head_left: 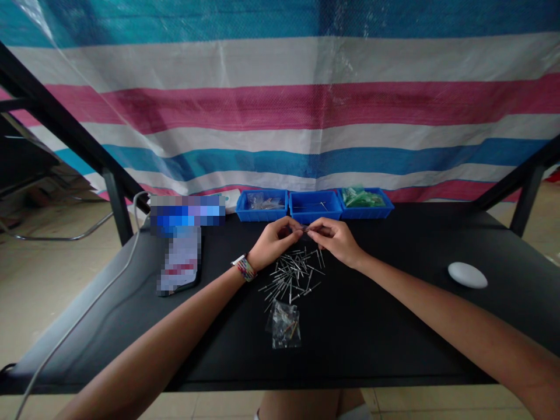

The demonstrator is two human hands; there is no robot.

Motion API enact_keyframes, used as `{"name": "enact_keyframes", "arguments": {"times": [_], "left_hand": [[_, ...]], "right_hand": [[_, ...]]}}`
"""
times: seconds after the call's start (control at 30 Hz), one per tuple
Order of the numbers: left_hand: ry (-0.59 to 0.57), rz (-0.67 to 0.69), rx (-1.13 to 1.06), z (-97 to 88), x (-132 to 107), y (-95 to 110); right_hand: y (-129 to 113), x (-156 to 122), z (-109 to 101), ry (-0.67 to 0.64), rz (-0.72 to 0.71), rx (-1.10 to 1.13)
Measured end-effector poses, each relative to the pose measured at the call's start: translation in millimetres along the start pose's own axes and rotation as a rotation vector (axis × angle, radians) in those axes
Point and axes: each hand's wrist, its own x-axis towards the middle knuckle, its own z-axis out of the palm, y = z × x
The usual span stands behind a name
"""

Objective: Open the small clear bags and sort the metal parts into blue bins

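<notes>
Both my hands meet above a scattered pile of thin metal pins (292, 274) on the black table (394, 326). My left hand (275, 240), with a beaded band and a watch at the wrist, is closed in a pinch. My right hand (336, 238) is pinched too, fingertips touching the left hand's. Between them sits a small clear item (305, 230), too small to name. A small clear bag (286, 324) with a few pins lies nearer to me, below the pile.
Three blue bins stand at the table's far edge: the left bin (261, 205) with clear bags, the middle bin (315, 206) nearly bare, the right bin (364, 202) with green pieces. A phone-like object (179, 262) lies left, a white oval puck (467, 275) right. A striped tarp hangs behind.
</notes>
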Motion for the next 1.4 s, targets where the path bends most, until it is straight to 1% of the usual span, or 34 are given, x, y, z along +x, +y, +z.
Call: {"name": "enact_keyframes", "arguments": {"times": [0.1, 0.23, 0.33, 0.43, 0.5, 0.6, 0.83, 1.03, 1.2, 1.4], "left_hand": [[0.020, -0.059, -0.054, 0.0, 0, 0], [0.024, -0.099, -0.131, 0.3, -1, -1], [0.022, -0.090, -0.190, 1.0, 0, -1], [0.026, -0.060, -0.222, 1.5, 0, -3], [0.039, -0.039, -0.226, 1.6, 0, -4], [0.053, -0.016, -0.212, 1.4, 0, -5], [0.051, -0.004, -0.202, 1.9, 0, -4], [-0.021, -0.040, -0.166, 2.9, 1, -4], [-0.076, -0.063, -0.058, 2.7, 0, -7], [-0.082, -0.056, -0.001, 2.4, 0, -7]], "right_hand": [[0, -1, -1, 0.026, -0.012, -0.011], [2, -2, -3, -0.023, 0.033, 0.063], [5, -2, -3, -0.010, 0.023, 0.106], [5, -1, -4, 0.020, -0.003, 0.098], [5, -1, -5, 0.004, -0.007, 0.109], [5, -1, -5, -0.022, 0.001, 0.128], [10, 2, -3, 0.030, 0.013, 0.128], [10, 3, -5, 0.079, 0.006, 0.158], [9, 2, -5, 0.042, 0.005, 0.154], [6, 1, -5, 0.014, -0.007, 0.127]]}}
